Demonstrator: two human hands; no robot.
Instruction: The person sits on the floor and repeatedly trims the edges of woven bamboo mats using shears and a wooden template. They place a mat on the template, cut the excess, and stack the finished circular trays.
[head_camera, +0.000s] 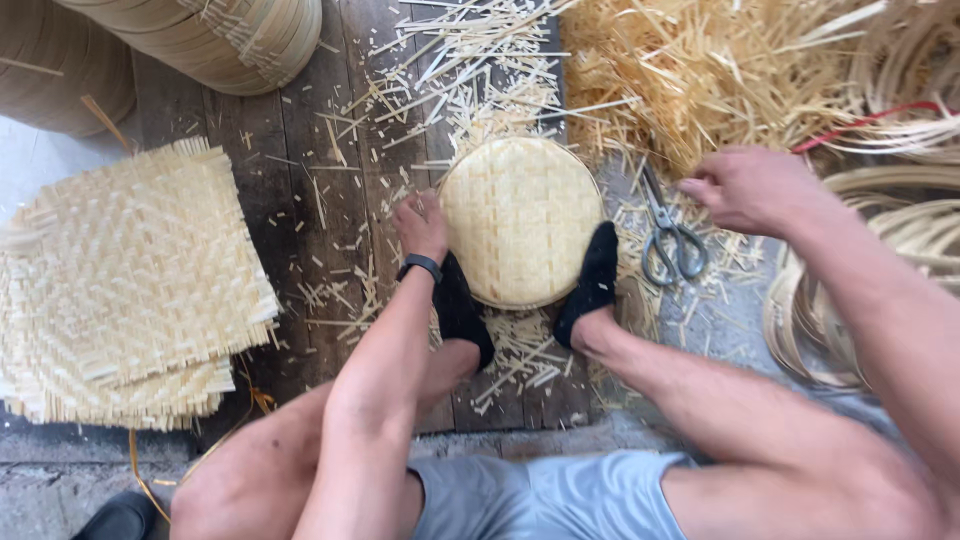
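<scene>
**Round woven tray held between both feet, left hand at its rim**

The round woven bamboo tray (521, 220) lies flat on the dark wooden floorboards (300, 180), near the centre of the view. Two feet in black socks (590, 280) press against its lower edge, one at each side.

The left hand (420, 225) rests against the left rim of the tray, fingers curled onto the edge. A black wristband (420, 265) sits on that wrist. The grip is a light pinch on the rim; the tray is not lifted.

The right hand (750, 190) hovers to the right of the tray, well apart from it, fingers loosely bent and holding nothing visible. Directly below and left of it, a pair of metal scissors (668, 230) lies on the floor, handles toward the person.

Cut bamboo slivers (470, 80) are scattered above and around the tray. A stack of square woven mats (130, 280) lies at far left. Coiled bamboo hoops (890, 250) lie at right, under the right forearm.
</scene>
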